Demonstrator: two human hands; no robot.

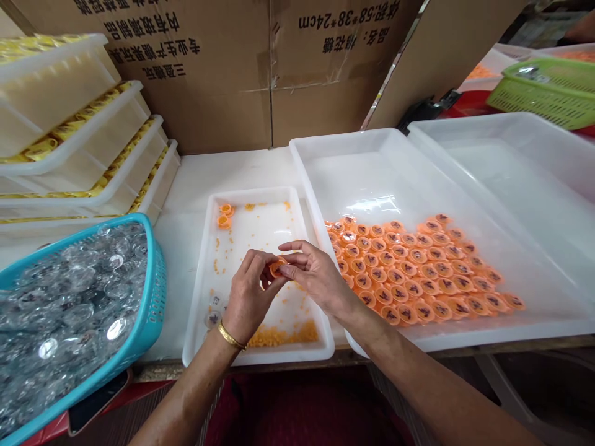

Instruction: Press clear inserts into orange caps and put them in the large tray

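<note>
Above a small white tray [260, 365], my left hand [248, 288] pinches a small orange cup [277, 267] with a dark mark on its top. The thumb and fingers of my right hand [318, 272] also close on this cup from the right. Much of it is hidden by the fingers. In the tray lie loose orange bits [283, 334], heaped along the near edge. A few open orange cups [224, 217] stand in its far left corner. Clear lids [214, 317] lie beside my left wrist.
Rows of covered orange cups [413, 272] fill the near part of a large white bin [344, 167] on the right. A blue basket [155, 279] of clear lids stands at left, before stacked bins [111, 130] of yellow pieces. Cardboard boxes [223, 80] wall the back; a green basket [543, 93] sits far right.
</note>
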